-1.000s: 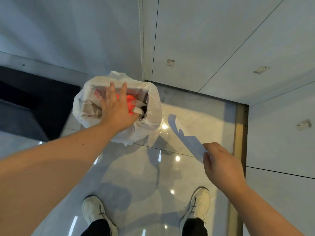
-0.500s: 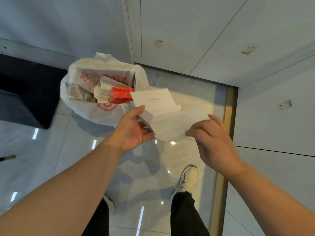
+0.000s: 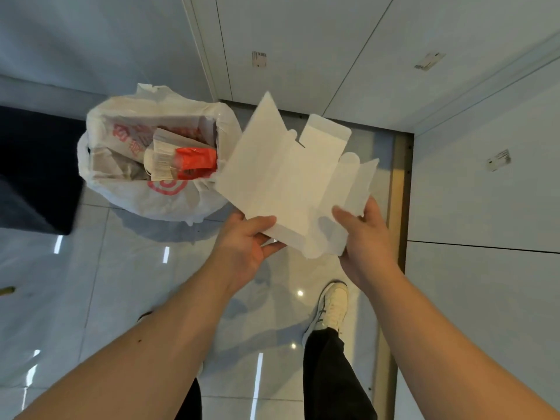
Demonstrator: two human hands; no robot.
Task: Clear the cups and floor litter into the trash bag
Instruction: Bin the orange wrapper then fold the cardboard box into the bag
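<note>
A flattened white cardboard box [image 3: 291, 180] is held spread out in front of me, above the glossy floor. My left hand [image 3: 247, 247] grips its lower left edge and my right hand [image 3: 365, 237] grips its lower right edge. To the left on the floor stands the white trash bag [image 3: 169, 201] with red print, its mouth open. Inside the bag lie a red wrapper [image 3: 197, 161] and a cup with a paper label [image 3: 160, 160]. The box's left corner overlaps the bag's right rim.
A dark block [image 3: 33, 174] stands on the floor left of the bag. White wall panels [image 3: 303, 53] rise behind, and a metal strip [image 3: 397, 189] runs along the right wall. My white shoe [image 3: 331, 307] is below my hands. A small object [image 3: 6, 291] lies at the far left.
My left hand left the bag and joined my right on the white cardboard. The cardboard was raised and unfolded wider in front of me.
</note>
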